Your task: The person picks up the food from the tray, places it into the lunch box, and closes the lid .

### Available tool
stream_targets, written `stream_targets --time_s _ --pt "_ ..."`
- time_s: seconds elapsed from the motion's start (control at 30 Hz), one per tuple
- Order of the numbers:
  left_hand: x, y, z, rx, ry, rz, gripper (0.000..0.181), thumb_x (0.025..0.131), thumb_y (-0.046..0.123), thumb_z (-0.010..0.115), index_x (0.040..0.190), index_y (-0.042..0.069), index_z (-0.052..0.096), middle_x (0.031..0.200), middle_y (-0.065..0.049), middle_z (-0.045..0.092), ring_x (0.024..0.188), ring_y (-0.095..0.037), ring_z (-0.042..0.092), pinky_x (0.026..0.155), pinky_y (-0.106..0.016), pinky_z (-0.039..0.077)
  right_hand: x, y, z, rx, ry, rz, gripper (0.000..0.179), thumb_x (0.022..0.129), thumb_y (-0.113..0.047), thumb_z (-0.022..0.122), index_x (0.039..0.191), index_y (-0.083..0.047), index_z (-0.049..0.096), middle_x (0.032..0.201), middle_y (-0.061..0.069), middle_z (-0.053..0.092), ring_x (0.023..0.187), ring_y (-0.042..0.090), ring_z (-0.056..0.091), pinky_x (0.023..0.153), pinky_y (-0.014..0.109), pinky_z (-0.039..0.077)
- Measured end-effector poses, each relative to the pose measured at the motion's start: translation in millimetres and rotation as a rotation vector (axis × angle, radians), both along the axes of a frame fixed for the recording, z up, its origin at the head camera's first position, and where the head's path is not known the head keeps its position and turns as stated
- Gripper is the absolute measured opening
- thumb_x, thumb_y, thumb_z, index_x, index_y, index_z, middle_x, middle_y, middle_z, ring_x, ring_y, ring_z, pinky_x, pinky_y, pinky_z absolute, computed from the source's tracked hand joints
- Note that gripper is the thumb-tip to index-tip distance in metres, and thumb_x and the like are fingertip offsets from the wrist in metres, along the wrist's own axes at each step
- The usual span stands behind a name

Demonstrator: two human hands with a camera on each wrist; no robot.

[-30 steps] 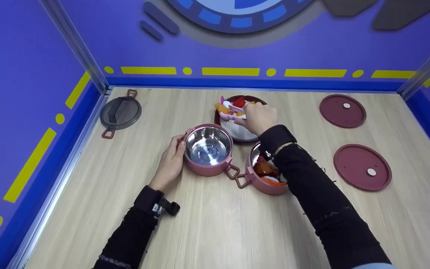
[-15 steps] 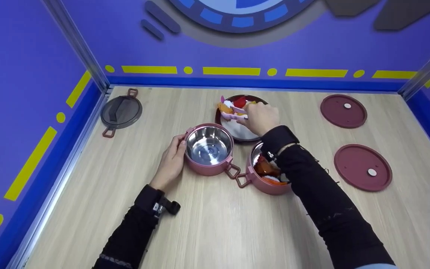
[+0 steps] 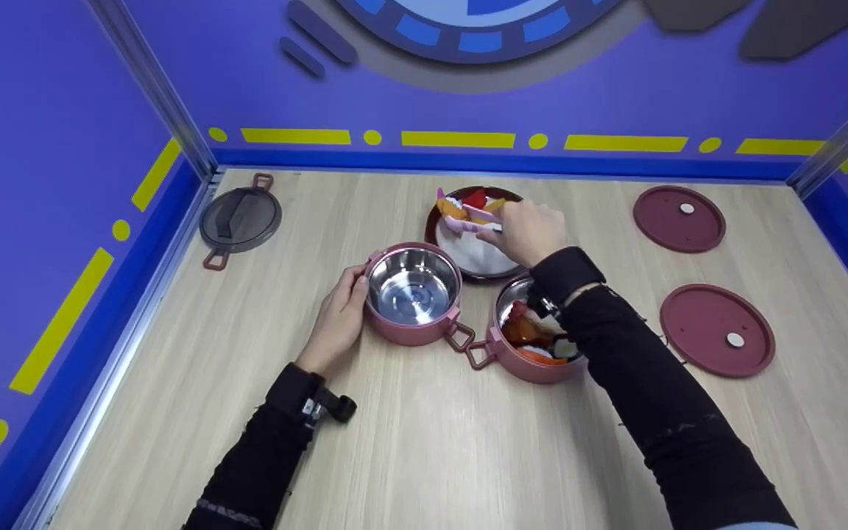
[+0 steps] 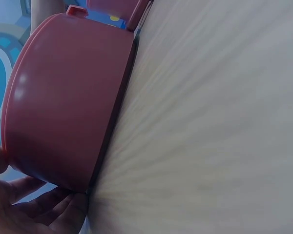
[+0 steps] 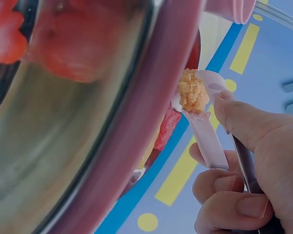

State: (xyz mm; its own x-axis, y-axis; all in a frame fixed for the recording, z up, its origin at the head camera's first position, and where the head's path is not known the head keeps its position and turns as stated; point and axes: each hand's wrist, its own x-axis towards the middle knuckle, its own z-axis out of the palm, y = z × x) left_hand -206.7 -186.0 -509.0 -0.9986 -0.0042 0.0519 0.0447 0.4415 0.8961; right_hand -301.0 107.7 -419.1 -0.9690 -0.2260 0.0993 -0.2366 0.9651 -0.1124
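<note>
My left hand [image 3: 339, 313] holds the left side of a pink pot [image 3: 411, 336], thumb at the rim and fingers around the wall. The pot's steel inside is bare. My right hand [image 3: 534, 232] grips pale pink tongs [image 5: 208, 141], whose tips pinch a crumbly piece of fried chicken [image 5: 193, 91]. The tongs reach over a dark-rimmed plate [image 3: 479, 256] with red, yellow and white toy food at its far side. Under my right forearm stands a second pink pot [image 3: 531, 368], partly hidden, holding a brown drumstick [image 3: 525, 327] and other food pieces.
Two dark red round lids [image 3: 679, 218] lie on the right of the wooden table [image 3: 424, 442]. A grey see-through lid [image 3: 240, 221] with brown loops lies at the far left. Blue panels [image 3: 468, 110] close off the back and sides.
My right hand has shifted a little to the right with the tongs and the fried chicken, from the plate's left edge inward over it. My left hand and the pots stay put.
</note>
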Motion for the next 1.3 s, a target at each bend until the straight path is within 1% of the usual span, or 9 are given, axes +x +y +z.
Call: stream_targets --time_s 0.27,0.4,0.47,0.67,0.77,0.87,1.07,1.17,1.3 --pt "-0.1 0.2 1.0 -0.010 0.004 -0.002 0.040 0.114 0.029 0.040 0.146 0.011 0.056 0.156 -0.011 0.054 0.150 -0.029 0.045 0.127 -0.048 0.032 2.7 5.3 5.7 -0.005 0.000 -0.004 0.047 0.094 -0.055 0.073 0.097 -0.008 0.075 0.079 0.011 0.067 0.069 0.030 0.062 0.058 0.047 0.053" --pt "0.0 0.5 1.8 -0.007 -0.009 -0.004 0.043 0.114 0.031 0.039 0.149 0.012 0.055 0.159 -0.011 0.052 0.152 -0.029 0.042 0.128 -0.047 0.030 3.7 8.6 11.8 -0.011 -0.006 -0.008 0.049 0.094 -0.058 0.072 0.092 -0.010 0.073 0.074 0.008 0.059 0.068 0.029 0.059 0.053 0.041 0.044" --pt "0.3 0.3 2.0 -0.009 -0.016 -0.005 0.044 0.114 0.032 0.039 0.150 0.013 0.055 0.160 -0.011 0.050 0.153 -0.029 0.041 0.129 -0.048 0.029 4.2 10.9 14.6 -0.018 -0.005 -0.005 0.049 0.094 -0.059 0.071 0.092 -0.010 0.073 0.074 0.007 0.058 0.068 0.030 0.060 0.052 0.040 0.041" --pt "0.5 -0.6 1.1 -0.014 -0.007 -0.016 0.045 0.114 0.032 0.038 0.151 0.012 0.055 0.159 -0.011 0.051 0.152 -0.029 0.042 0.128 -0.047 0.031 6.1 19.2 19.8 -0.058 0.027 0.035 0.044 0.095 -0.054 0.073 0.103 -0.012 0.079 0.081 0.015 0.068 0.074 0.040 0.068 0.052 0.045 0.044" --pt "0.5 -0.6 1.2 -0.019 -0.003 -0.012 0.044 0.114 0.032 0.038 0.150 0.013 0.056 0.159 -0.011 0.052 0.151 -0.029 0.043 0.128 -0.047 0.031 7.6 22.2 23.0 -0.071 0.019 0.038 0.043 0.095 -0.053 0.073 0.109 -0.013 0.079 0.081 0.014 0.068 0.076 0.039 0.069 0.053 0.043 0.042" --pt "0.7 -0.5 1.5 -0.019 -0.001 -0.005 0.043 0.114 0.032 0.039 0.149 0.014 0.057 0.158 -0.010 0.053 0.151 -0.029 0.044 0.127 -0.047 0.032 9.6 25.3 26.6 -0.087 0.005 0.037 0.041 0.095 -0.053 0.073 0.107 -0.014 0.078 0.077 0.010 0.062 0.078 0.036 0.067 0.055 0.043 0.041" --pt "1.1 -1.1 0.8 -0.016 -0.001 -0.009 0.042 0.114 0.030 0.039 0.149 0.014 0.057 0.159 -0.011 0.052 0.151 -0.030 0.044 0.127 -0.048 0.032 15.2 32.0 32.7 -0.105 0.011 0.054 0.039 0.096 -0.055 0.070 0.092 -0.016 0.071 0.067 0.000 0.039 0.070 0.030 0.057 0.053 0.039 0.034" --pt "0.9 -1.7 0.3 -0.021 -0.011 -0.012 0.043 0.114 0.032 0.039 0.149 0.015 0.056 0.160 -0.010 0.051 0.151 -0.030 0.043 0.128 -0.049 0.031 18.0 34.7 35.0 -0.109 0.020 0.065 0.040 0.096 -0.056 0.070 0.090 -0.017 0.071 0.066 -0.002 0.036 0.068 0.028 0.055 0.053 0.038 0.032" --pt "0.5 -2.0 0.4 -0.024 -0.030 -0.005 0.043 0.114 0.035 0.038 0.150 0.018 0.056 0.160 -0.007 0.051 0.152 -0.028 0.042 0.128 -0.048 0.030 21.6 36.6 38.5 -0.111 0.024 0.081 0.041 0.096 -0.058 0.069 0.091 -0.017 0.071 0.065 -0.002 0.038 0.066 0.027 0.053 0.052 0.036 0.031"
